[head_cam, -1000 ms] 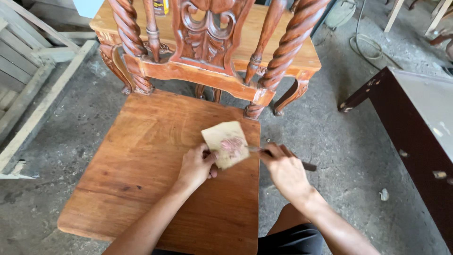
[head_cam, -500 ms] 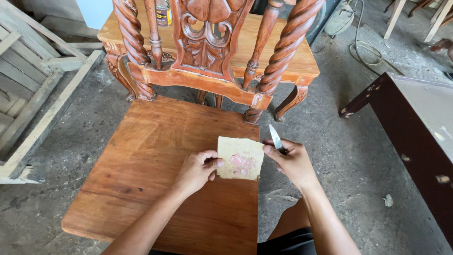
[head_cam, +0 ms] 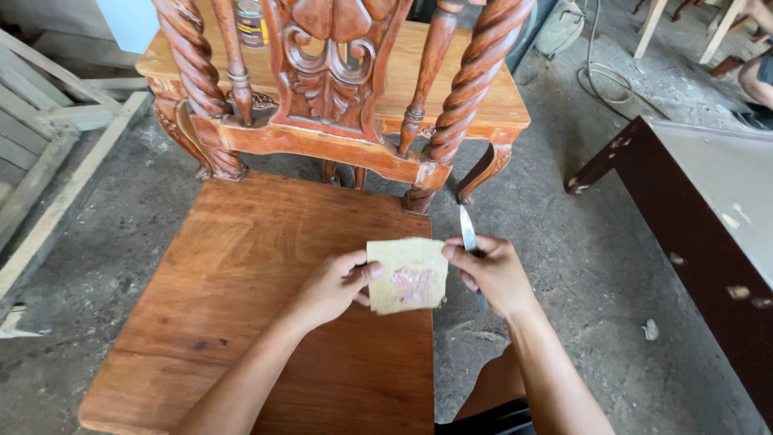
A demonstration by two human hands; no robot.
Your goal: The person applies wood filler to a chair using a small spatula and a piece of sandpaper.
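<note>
Your left hand (head_cam: 330, 286) pinches the near left edge of a folded piece of sandpaper (head_cam: 408, 275), tan with a pinkish worn patch on its face, and holds it just above the right front part of the chair seat (head_cam: 241, 306). Your right hand (head_cam: 491, 274) is closed around a small knife (head_cam: 467, 229), blade pointing up and away, while its fingertips also touch the paper's right edge; the handle is hidden in your palm, so how firm that grip is can only be guessed. This looks like a pause for handling the paper between the two hands, folding or trimming it rather than rubbing the wood. Any cut would call for the paper held taut and the blade kept clear of your left fingers (they sit close to the fold). The seat is a smooth, reddish-brown board with visible grain, bare of finish as far as can be seen, and beyond it rises a carved chair back (head_cam: 330, 72) with twisted spindles. Behind that stands a small wooden table (head_cam: 499, 105). The floor is dusty grey concrete (head_cam: 612, 266), with pale timber frames (head_cam: 40, 161) at the left and a dark panel (head_cam: 700, 225) at the right.
</note>
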